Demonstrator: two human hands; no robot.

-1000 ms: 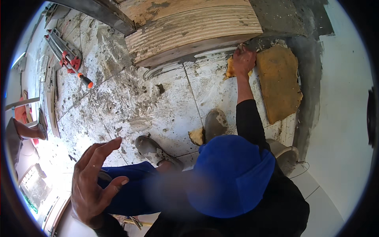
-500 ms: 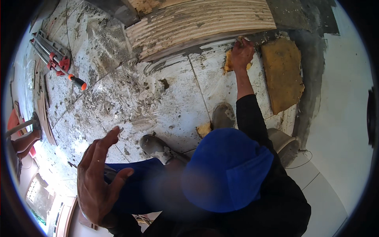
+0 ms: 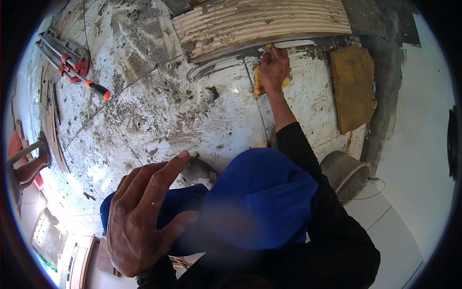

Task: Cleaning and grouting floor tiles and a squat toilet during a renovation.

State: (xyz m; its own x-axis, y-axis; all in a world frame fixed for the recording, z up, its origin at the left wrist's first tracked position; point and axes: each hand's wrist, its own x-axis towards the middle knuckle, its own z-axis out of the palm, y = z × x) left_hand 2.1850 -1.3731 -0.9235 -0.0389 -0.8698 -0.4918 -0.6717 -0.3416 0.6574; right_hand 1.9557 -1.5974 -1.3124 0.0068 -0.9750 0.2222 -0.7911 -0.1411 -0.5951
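Observation:
My right hand (image 3: 275,67) is closed on a yellow sponge (image 3: 258,84), pressed to the dirty white floor tiles (image 3: 226,111). It works just in front of a raised step with a ridged, beige top (image 3: 264,21) streaked with grey mortar. A pale wet streak (image 3: 298,43) runs along the step's foot beside the fingers. In the air at lower left, my left hand (image 3: 144,212) holds nothing, its fingers stretched out and thumb apart. To the right of the sponge lies a large, flat, brownish-yellow foam slab (image 3: 353,89).
A tile cutter (image 3: 70,67) with an orange-and-black handle lies at far left, near wooden strips (image 3: 54,135). Another person's limb (image 3: 33,166) shows at the left edge. A grey bucket (image 3: 344,171) stands at right by the white wall (image 3: 418,144). My blue-clad knee (image 3: 260,192) hides floor.
My right hand has wiped leftward along the step's foot with the sponge. My left hand has shifted to the right, still outstretched. The view has swung slightly to the left.

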